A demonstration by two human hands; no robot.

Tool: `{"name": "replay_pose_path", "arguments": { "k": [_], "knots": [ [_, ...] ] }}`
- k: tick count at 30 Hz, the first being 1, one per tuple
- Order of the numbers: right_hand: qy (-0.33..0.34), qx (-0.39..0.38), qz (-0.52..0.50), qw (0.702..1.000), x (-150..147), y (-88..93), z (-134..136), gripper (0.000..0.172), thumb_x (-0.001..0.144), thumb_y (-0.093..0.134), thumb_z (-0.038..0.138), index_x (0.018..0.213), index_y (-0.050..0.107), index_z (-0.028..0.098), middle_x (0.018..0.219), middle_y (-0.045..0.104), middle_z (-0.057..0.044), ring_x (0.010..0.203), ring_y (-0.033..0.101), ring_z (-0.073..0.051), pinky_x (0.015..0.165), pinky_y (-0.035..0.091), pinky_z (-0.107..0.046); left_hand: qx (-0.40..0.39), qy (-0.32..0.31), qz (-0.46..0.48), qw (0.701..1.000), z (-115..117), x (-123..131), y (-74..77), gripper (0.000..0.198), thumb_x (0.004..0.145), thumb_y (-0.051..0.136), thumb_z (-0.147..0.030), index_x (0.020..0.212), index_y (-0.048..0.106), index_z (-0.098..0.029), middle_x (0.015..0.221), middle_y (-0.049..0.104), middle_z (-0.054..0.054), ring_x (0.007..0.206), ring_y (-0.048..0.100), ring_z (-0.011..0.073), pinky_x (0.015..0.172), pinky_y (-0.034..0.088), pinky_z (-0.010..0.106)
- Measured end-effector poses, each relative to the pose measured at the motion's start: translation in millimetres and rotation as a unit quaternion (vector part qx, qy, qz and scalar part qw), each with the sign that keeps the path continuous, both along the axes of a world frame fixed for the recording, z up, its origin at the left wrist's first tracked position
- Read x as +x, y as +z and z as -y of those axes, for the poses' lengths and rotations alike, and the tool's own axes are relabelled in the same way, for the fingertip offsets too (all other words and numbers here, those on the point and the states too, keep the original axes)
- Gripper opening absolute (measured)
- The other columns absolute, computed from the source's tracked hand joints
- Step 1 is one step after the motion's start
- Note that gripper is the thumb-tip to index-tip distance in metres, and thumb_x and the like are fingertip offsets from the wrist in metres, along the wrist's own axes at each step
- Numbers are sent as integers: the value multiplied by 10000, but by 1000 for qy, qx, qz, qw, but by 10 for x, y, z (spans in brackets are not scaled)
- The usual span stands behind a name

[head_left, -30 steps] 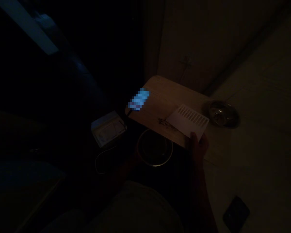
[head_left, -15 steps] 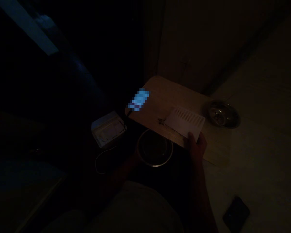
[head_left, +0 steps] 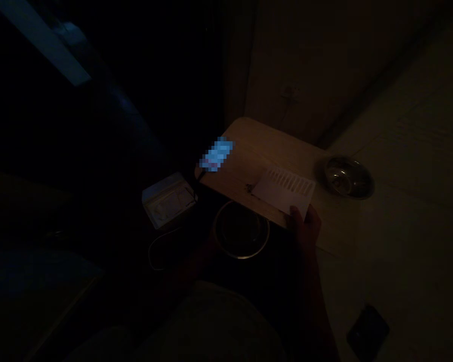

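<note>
The room is very dark. My right hand (head_left: 306, 223) is closed on the near right corner of a white slotted plastic board (head_left: 283, 195), thumb on top. The board lies low over a wooden tabletop (head_left: 245, 133), its left end beside small dark crumbs (head_left: 249, 188). Below the table's near edge stands a round bowl (head_left: 241, 231) with a shiny rim; its contents are too dark to make out. My left hand (head_left: 210, 244) is at the bowl's left side, its fingers lost in shadow.
A lit phone (head_left: 216, 154), its screen blurred, is at the table's left end. To the right stands a metal bowl (head_left: 349, 177). An open box (head_left: 169, 201) is at left, with a pale cable (head_left: 149, 254) below it. A dark flat object (head_left: 368, 333) lies at lower right.
My right hand has slid the white board slightly to the left, toward the crumbs. The scene has grown a bit darker. The near bowl has stayed in place.
</note>
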State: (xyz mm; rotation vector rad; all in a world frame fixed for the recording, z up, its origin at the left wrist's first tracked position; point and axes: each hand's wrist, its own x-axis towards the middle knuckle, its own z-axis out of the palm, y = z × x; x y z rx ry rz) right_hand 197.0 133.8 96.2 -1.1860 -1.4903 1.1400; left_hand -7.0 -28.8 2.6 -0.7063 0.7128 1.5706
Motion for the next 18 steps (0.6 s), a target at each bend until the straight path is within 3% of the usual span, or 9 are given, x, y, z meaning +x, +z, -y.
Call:
{"name": "replay_pose_path", "arguments": {
  "k": [5,12,18],
  "knots": [
    [-5,-9,-11,1000,7,-35,-2,402,832,790,523,1034,753,178,961,776,-80,847,686,-240,712,538,-337,1,-1,-1,1000,12,15,36,485,1083,536,-465,1410,612,-115,1301,654,161,1119,665,226,994,569,433],
    [-9,-4,-24,1000,17,-70,-19,398,826,799,516,1036,752,182,1004,774,-82,901,698,-250,772,565,-367,16,12,1,1000,3,11,22,417,1083,544,-433,1328,649,-111,1275,664,140,1131,658,218,1002,559,425],
    [5,-51,-39,998,19,-58,6,395,804,824,518,1004,748,187,937,764,-68,805,691,-234,677,562,-345,15,16,16,1000,-15,7,-2,425,1092,524,-440,1321,656,-107,1266,667,142,1104,662,207,1001,554,416]
  ]
}}
